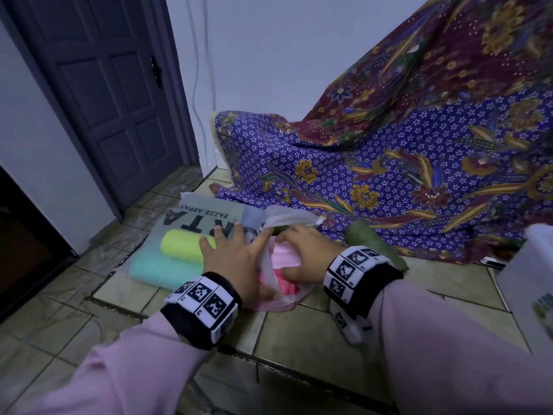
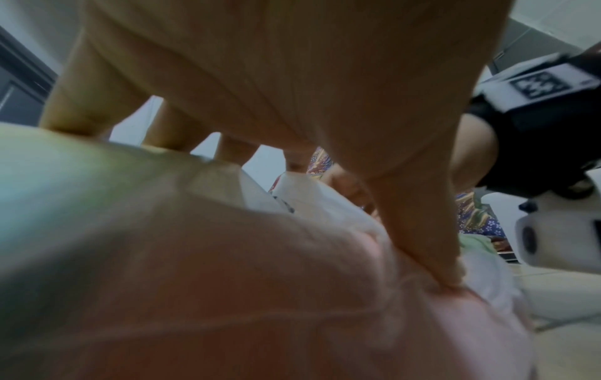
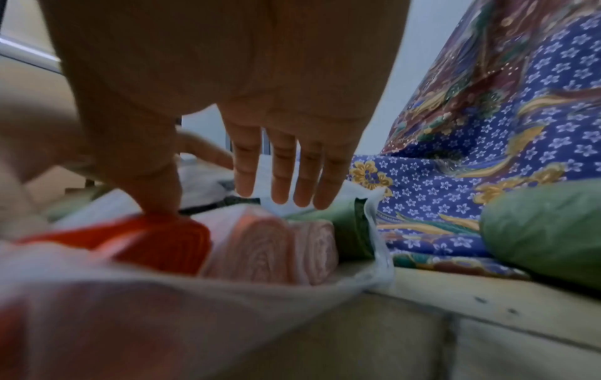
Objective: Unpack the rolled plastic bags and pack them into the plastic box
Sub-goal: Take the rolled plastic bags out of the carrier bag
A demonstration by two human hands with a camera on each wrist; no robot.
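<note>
- Far left, on the tiled floor (image 1: pixel 299 333): yellow roll (image 1: pixel 182 244) and teal roll (image 1: pixel 163 269) lying side by side, touching, on a flat printed bag (image 1: pixel 206 218). Probably laid there as already unpacked, clear of the work.
- Next, left hand (image 1: pixel 236 259): fingers straight and spread, nothing gripped, palm down across the near end of the yellow roll and the edge of the thin clear bag (image 1: pixel 269 283). In the left wrist view, thumb pressing into the film. Likely pinning the bag so it cannot slide while the other hand digs.
- Centre, the clear bag: lying on the floor, mouth gaping towards the right hand. Inside, red roll (image 3: pixel 169 244) and two pink rolls (image 3: pixel 276 246) packed against each other, ends facing the right wrist camera; a dark green roll (image 3: pixel 341 226) just behind them.
- Right hand (image 1: pixel 302 250): inside the bag mouth, fingers (image 3: pixel 283 177) straight and relaxed above the pink rolls, thumb tip resting on the red roll. Nothing grasped yet; seemingly about to close on a roll.
- Right of that: loose green roll (image 1: pixel 377 247) at the hem of the patterned cloth (image 1: pixel 419 163), apart from the bag.
- Far right edge: white plastic box (image 1: pixel 535 283), only partly visible, interior hidden. No roll visibly in it; unpacking seemingly early, with packing ahead.
</note>
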